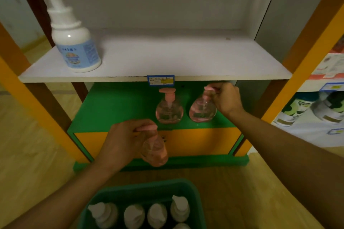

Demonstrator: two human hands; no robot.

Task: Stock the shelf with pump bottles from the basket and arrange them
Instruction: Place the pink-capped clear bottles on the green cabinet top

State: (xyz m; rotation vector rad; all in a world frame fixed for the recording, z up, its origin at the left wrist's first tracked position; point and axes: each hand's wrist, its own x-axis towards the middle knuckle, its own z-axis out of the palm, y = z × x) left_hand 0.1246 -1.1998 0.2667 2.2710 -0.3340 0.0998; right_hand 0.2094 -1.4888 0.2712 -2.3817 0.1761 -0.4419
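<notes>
My left hand (124, 140) grips the pump head of a clear pink pump bottle (155, 151), held in the air in front of the green lower shelf (115, 106). My right hand (226, 99) pinches the pump of a second pink bottle (200, 110) standing on that shelf at the right. A third pink bottle (169, 108) stands free just left of it. A white pump bottle with a blue label (74, 42) stands at the left of the white upper shelf (176, 55). The green basket (193, 191) at the bottom holds several white pump bottles (157, 212).
Orange shelf posts (305, 65) rise on both sides. A blue price tag (161, 80) hangs on the upper shelf's front edge. Another rack with green and white bottles (307, 109) stands to the right. The wooden floor (33, 135) surrounds the basket.
</notes>
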